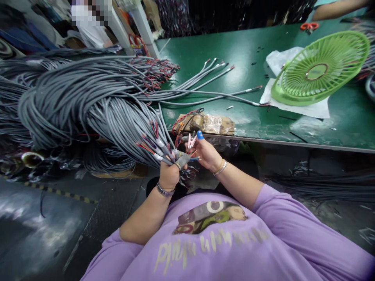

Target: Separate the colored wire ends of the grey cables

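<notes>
My left hand (170, 175) is wrapped around several grey cables (160, 146), whose stripped ends fan out in red, orange and dark wires. Grey tape or cloth covers one of its fingers. Close beside it, my right hand (208, 155) has a blue cover (200, 135) on one fingertip, and its fingers are closed at thin coloured wire ends (193, 155). Part of that grip is hidden. A small pale pink piece, perhaps a clip (191, 141), shows by the right fingers. The large bundle of grey cables (73, 89) lies to the left, draped over the bench edge.
On the green bench (234, 47) stand a green fan (319, 72) and a taped wooden block (213, 124) at the near edge. Red-handled scissors (309, 26) lie at the back, near another person's arm (340, 9). Loose cables stretch across the bench. Coiled cables (108, 160) lie below.
</notes>
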`<state>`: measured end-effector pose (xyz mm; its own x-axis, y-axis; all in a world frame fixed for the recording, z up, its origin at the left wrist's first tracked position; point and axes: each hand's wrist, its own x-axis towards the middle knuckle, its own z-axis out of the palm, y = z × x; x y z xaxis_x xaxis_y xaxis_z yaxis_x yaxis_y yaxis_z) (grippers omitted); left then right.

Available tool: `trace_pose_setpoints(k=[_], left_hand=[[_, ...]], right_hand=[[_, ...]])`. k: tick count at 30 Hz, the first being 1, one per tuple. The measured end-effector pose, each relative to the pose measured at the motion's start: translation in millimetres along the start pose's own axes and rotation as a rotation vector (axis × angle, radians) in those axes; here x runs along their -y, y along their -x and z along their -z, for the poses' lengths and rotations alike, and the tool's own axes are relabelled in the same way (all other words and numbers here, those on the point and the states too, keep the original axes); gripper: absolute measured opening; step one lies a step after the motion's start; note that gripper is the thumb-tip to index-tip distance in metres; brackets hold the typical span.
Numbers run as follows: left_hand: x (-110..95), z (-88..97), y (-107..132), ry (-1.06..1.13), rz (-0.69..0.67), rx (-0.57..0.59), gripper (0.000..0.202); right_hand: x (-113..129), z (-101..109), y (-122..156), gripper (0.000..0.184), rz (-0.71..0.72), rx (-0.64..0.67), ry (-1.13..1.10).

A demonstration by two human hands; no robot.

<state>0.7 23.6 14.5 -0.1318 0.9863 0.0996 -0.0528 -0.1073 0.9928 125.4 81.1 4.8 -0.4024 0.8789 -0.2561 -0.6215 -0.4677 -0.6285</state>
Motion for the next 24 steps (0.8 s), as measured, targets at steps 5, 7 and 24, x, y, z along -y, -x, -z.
trace_pose_setpoints(k=[5, 7, 24], left_hand=[[4.3, -1.0, -1.3, -0.052, -0.018, 0.025, 0.033], [5.3, -0.6, -1.5, -0.066, -0.023, 0.028, 0.033], [8.7, 9.4, 5.2, 0.001, -0.018, -0.023, 0.019]], right_hand=[[-4.1, 0.9, -6.6, 0.053, -0.012, -0.005, -0.044], [-4.4, -0.4, -8.0, 0.056, -0.011, 0.018, -0.053], [1.4, 2.6, -0.7, 0.055, -0.114, 0.038, -0.178]])
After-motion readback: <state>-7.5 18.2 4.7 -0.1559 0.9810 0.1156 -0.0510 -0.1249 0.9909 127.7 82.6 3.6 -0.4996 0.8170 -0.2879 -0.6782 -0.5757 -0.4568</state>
